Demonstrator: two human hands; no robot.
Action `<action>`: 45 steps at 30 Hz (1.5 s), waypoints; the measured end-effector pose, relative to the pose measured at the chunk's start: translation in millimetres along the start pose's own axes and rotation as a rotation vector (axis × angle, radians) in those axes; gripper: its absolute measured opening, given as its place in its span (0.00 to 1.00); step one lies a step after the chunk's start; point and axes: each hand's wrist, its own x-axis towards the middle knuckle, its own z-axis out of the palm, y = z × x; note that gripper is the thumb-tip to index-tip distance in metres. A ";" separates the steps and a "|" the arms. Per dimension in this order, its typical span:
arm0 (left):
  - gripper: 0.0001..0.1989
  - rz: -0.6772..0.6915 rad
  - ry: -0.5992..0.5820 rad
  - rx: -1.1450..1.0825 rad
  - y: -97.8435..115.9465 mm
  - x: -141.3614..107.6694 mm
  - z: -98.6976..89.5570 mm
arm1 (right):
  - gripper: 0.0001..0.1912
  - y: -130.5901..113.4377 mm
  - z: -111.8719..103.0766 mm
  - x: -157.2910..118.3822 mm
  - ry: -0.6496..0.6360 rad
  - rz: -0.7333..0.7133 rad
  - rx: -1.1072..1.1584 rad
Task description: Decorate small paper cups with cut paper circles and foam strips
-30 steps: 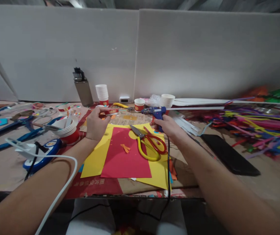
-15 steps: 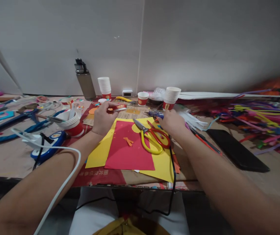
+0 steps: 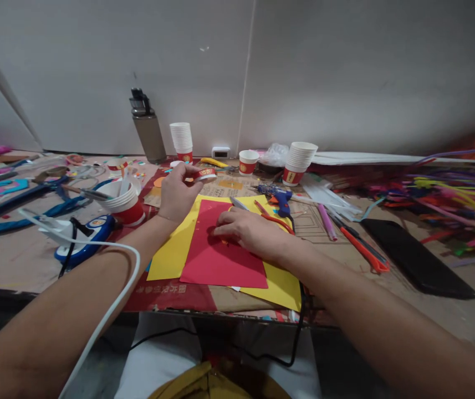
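My left hand (image 3: 178,195) is raised over the far left part of the paper, its fingers closed on a short red paper-cup piece (image 3: 205,174) with a gold pattern and a white rim. Palm down, my right hand (image 3: 256,231) reaches over the red paper (image 3: 220,271), fingertips bent onto it. Those fingers hide the spot where a small orange paper piece lay. Yellow paper (image 3: 164,257) lies beneath the red sheet. Partly covered by my right hand are scissors (image 3: 239,204) with one red and one yellow handle. Behind that hand lies a blue glue gun (image 3: 282,204).
Stacked paper cups (image 3: 299,160) stand near the wall, with a bottle (image 3: 151,138) farther left. A blue power strip (image 3: 91,235) and white cable (image 3: 131,277) are by my left arm. Rightward lie a purple pen (image 3: 327,221), red cutter (image 3: 366,252), black phone (image 3: 415,257) and pipe cleaners (image 3: 457,205).
My right hand has moved left and nearer from the right-hand cup stack onto the red paper, covering the orange piece and part of the scissors. My left hand still holds the cup piece.
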 end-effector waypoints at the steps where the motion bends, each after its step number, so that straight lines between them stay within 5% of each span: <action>1: 0.09 -0.003 -0.007 0.004 1.2 -0.5 0.0 | 0.14 0.4 -0.8 0.9 -0.009 -0.018 -0.022; 17: 0.08 0.034 -0.045 0.020 2.3 -3.7 1.0 | 0.12 9.3 -1.4 -0.6 -0.026 -0.121 0.021; 45: 0.09 0.037 -0.100 0.050 7.3 -5.6 0.7 | 0.12 4.8 -5.2 -4.3 -0.040 -0.064 0.046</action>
